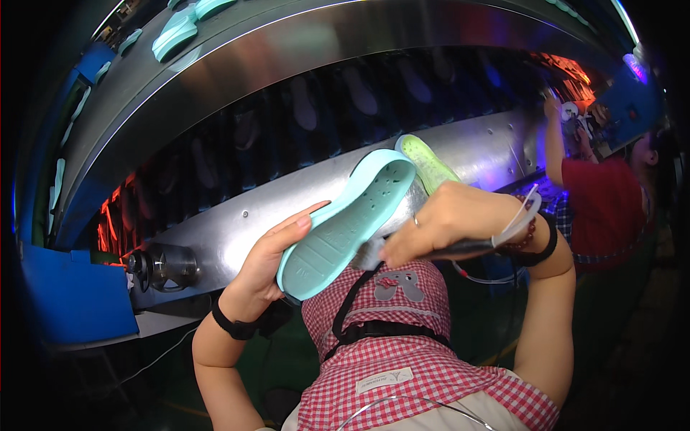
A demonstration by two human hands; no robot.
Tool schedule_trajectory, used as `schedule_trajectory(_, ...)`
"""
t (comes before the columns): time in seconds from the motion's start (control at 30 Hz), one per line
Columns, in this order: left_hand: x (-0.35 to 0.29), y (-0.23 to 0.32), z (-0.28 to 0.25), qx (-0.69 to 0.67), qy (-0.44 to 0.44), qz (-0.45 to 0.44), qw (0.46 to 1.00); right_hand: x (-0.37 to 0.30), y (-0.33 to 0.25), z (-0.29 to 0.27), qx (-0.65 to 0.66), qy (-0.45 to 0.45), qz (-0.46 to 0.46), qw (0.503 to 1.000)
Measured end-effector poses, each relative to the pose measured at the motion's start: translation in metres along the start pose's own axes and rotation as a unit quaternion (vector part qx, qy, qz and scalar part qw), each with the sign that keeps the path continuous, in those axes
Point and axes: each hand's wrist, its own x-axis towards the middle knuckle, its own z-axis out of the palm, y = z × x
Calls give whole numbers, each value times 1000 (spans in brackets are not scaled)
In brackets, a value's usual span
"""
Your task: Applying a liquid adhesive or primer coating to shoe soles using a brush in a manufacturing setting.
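Note:
A turquoise shoe sole [332, 241] is tilted up in my left hand [272, 251], thumb on its near side edge and the other fingers behind it. Its inside faces me, with small holes toward the upper end and grooves lower down. My right hand [447, 219] is closed round a brush [460, 249] with a dark handle. The brush's pale head is at the sole's right edge, partly hidden, and I cannot tell if it touches. Behind my right hand, a yellow-green shoe sole [425, 159] lies on the metal ledge [223, 241].
A metal pot [171, 267] stands at the ledge's left end. Beyond the ledge, a dark machine opening holds a row of sole shapes, glowing orange at both ends. More turquoise soles [175, 37] rest on the belt above. At right, a person in a red top [604, 205] works nearby.

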Motion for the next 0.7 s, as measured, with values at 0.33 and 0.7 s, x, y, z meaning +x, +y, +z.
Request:
schedule_trajectory(0.33, 0, -2, -2, 4, 10, 29, 1000, -12, 20, 7, 27, 97, 46, 994)
schedule_trajectory(0.7, 18, -39, -21, -202, -67, 66, 975, 15, 35, 61, 414, 250, 231, 844)
